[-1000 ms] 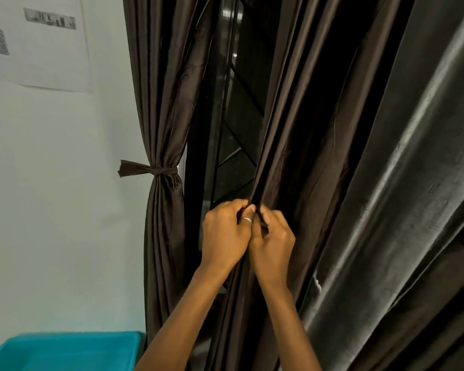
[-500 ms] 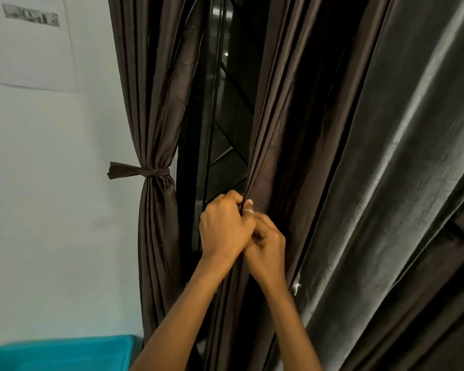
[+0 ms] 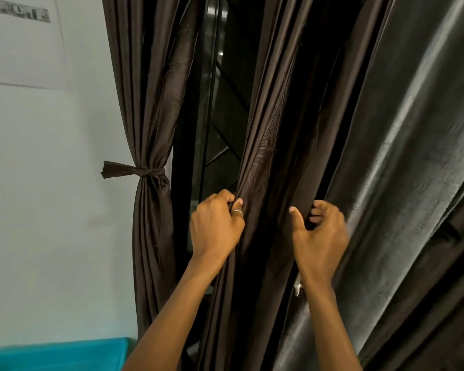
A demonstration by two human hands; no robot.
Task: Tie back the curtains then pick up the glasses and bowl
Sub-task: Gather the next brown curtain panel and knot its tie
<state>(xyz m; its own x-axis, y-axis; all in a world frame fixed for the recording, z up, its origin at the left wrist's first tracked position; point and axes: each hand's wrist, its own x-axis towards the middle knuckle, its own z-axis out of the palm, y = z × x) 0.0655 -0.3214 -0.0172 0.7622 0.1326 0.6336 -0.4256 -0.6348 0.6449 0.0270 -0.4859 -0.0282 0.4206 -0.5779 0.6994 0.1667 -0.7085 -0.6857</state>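
A dark brown curtain on the left (image 3: 148, 108) hangs gathered and bound by a knotted fabric tie (image 3: 142, 172). The right-hand brown curtain (image 3: 268, 135) hangs loose in long folds. My left hand (image 3: 216, 226), with a ring on one finger, grips the left edge of this curtain at waist height. My right hand (image 3: 319, 234) is a little to the right, fingers curled into a fold of the same curtain, thumb pointing up. No glasses or bowl are in view.
A dark window with a metal grille (image 3: 220, 108) shows between the curtains. A heavy grey curtain (image 3: 402, 170) fills the right side. A teal container (image 3: 56, 354) sits at the lower left below a pale wall with a paper sheet (image 3: 24, 41).
My hands were together on the curtain edge; the right hand has now moved apart to the right into another fold. The left hand keeps its grip.
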